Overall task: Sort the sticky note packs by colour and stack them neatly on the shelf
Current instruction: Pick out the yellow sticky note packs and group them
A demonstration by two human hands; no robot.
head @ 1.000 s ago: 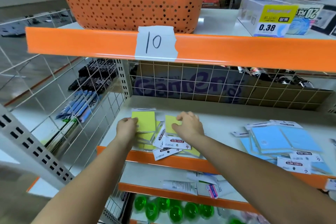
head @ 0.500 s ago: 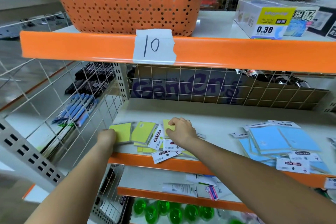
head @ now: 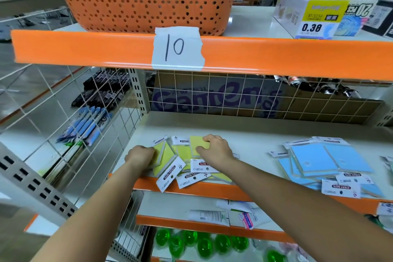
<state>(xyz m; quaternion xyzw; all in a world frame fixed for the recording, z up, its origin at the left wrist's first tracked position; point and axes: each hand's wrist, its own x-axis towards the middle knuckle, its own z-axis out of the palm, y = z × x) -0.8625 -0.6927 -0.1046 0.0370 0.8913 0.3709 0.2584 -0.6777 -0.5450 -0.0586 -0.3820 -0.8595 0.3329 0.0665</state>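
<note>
1. Shelf point(head: 244, 134): blue packs point(head: 323, 161) heaped right, yellow packs point(head: 182, 155) heaped left, well apart; colours already split, stacks not yet neat.
2. Right hand point(head: 214, 151): grip pinching one yellow pack, likely for squaring the pile.
3. Left hand point(head: 140, 155): grip curled against the pile's left edge; half a second ago out at the far left, now pressed in.

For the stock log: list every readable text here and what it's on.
"10": paper tag on shelf edge.
"0.38": yellow box label.
"20 PCS": box beside it, upside down.
"STICKY NOTE": yellow packs, blue packs.
Cardboard lettering behind grid: unclear.
Fine print: unreadable.
</note>
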